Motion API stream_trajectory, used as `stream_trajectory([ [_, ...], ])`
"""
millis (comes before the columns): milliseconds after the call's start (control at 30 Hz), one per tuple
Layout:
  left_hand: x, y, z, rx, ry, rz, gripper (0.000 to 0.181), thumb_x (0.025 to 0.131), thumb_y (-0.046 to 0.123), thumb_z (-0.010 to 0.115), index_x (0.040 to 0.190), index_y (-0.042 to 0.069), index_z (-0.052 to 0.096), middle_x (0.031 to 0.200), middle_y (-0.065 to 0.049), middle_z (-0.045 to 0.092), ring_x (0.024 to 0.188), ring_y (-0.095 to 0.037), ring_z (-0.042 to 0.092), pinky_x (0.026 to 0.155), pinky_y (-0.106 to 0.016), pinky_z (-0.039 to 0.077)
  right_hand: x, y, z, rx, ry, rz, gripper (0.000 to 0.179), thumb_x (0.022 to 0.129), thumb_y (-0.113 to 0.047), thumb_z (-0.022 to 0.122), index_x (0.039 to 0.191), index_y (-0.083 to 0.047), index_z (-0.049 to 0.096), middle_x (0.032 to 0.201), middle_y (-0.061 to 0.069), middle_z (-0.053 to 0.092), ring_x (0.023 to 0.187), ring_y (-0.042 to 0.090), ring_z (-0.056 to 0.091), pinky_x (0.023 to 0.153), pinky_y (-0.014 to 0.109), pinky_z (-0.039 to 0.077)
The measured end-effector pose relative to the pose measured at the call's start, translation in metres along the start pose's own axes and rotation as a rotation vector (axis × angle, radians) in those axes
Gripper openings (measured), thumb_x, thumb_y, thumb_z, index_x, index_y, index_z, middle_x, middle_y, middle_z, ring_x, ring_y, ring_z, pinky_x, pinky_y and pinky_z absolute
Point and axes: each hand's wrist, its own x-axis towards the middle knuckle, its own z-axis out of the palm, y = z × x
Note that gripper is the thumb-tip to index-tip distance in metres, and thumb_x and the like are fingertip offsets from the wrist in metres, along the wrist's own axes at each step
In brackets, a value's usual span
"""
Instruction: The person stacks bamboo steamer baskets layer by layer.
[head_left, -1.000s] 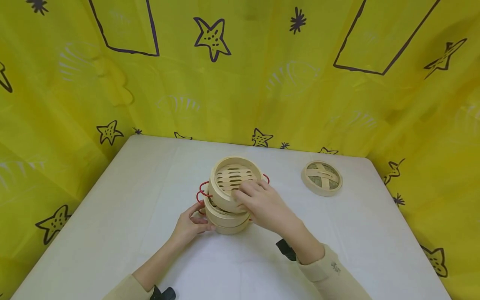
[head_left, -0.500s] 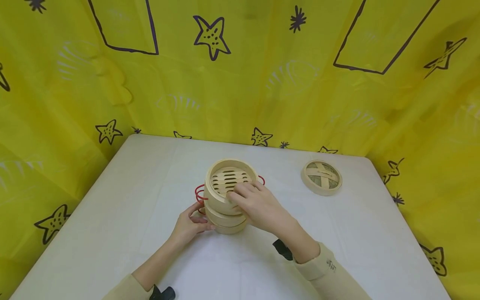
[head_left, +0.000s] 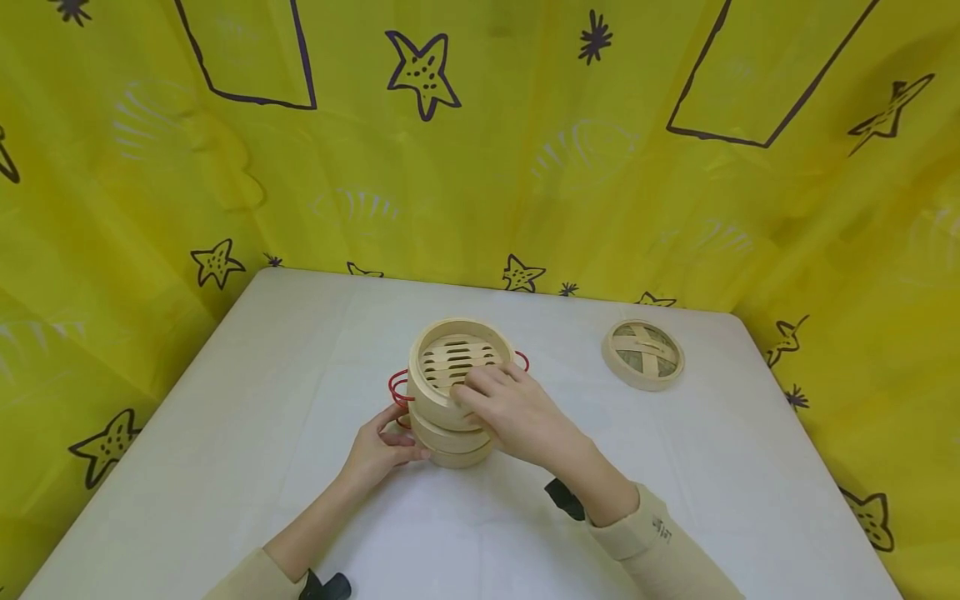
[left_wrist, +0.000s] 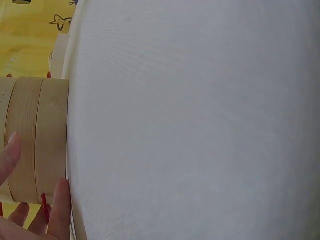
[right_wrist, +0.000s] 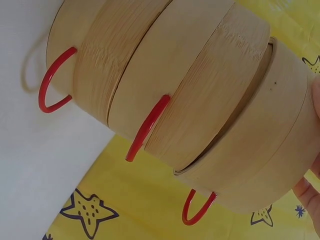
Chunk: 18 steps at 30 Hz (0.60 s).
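Observation:
Three round bamboo steamer baskets stand stacked at mid-table. The top steamer basket has a slatted floor and nothing lying on it. My right hand pinches its near right rim. In the right wrist view, this top basket sits slightly tilted on the middle basket, a narrow dark gap showing between them. My left hand holds the lower baskets from the left. Its thumb lies on their wall in the left wrist view. Red loop handles stick out from the sides, one per tier there.
A woven bamboo lid lies on the white-covered table, to the right of the stack and farther back. Yellow curtains with star drawings surround the table's back and sides.
My right hand has brought the top basket left and down onto the lower ones, narrowing the gap. Most of this came in the first half second. The left hand stays put.

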Motion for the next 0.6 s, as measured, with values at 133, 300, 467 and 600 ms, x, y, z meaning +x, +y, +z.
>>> stream_trajectory([
  [133, -0.0004, 0.0007, 0.0008, -0.002, 0.001, 0.002, 0.082, 0.061, 0.000, 0.081, 0.134, 0.005, 0.043, 0.107, -0.012, 0.055, 0.075, -0.016, 0.060, 0.059, -0.023, 0.052, 0.0001, -0.0005, -0.0003, -0.005, -0.001, -0.002, 0.033, 0.073, -0.005, 0.073, 0.099, -0.014, 0.057, 0.087, -0.002, 0.048, 0.085, 0.015, 0.050, 0.083, 0.031, 0.043],
  [300, -0.0009, 0.0001, 0.0008, -0.007, -0.002, 0.007, 0.082, 0.062, 0.000, 0.081, 0.134, 0.004, 0.043, 0.107, -0.013, 0.055, 0.075, -0.017, 0.060, 0.059, -0.024, 0.052, 0.0004, -0.0009, 0.0000, -0.001, 0.003, -0.006, 0.030, 0.074, -0.008, 0.074, 0.098, -0.014, 0.057, 0.086, -0.002, 0.048, 0.085, 0.015, 0.051, 0.083, 0.031, 0.043],
  [467, 0.0004, -0.0010, 0.0009, -0.019, -0.002, -0.001, 0.081, 0.062, 0.000, 0.081, 0.134, 0.005, 0.043, 0.110, -0.013, 0.054, 0.076, -0.017, 0.060, 0.059, -0.024, 0.052, 0.0005, -0.0017, 0.0011, -0.013, 0.016, -0.020, 0.029, 0.074, -0.011, 0.074, 0.097, -0.014, 0.057, 0.086, -0.002, 0.048, 0.086, 0.015, 0.052, 0.084, 0.031, 0.043],
  [600, 0.0006, -0.0017, 0.0008, -0.023, -0.002, 0.009, 0.080, 0.062, -0.001, 0.080, 0.133, 0.005, 0.045, 0.116, -0.013, 0.053, 0.077, -0.018, 0.060, 0.059, -0.023, 0.052, 0.0004, -0.0034, 0.0032, -0.023, 0.021, -0.023, 0.030, 0.073, -0.012, 0.075, 0.097, -0.015, 0.057, 0.087, -0.002, 0.048, 0.084, 0.015, 0.051, 0.082, 0.031, 0.043],
])
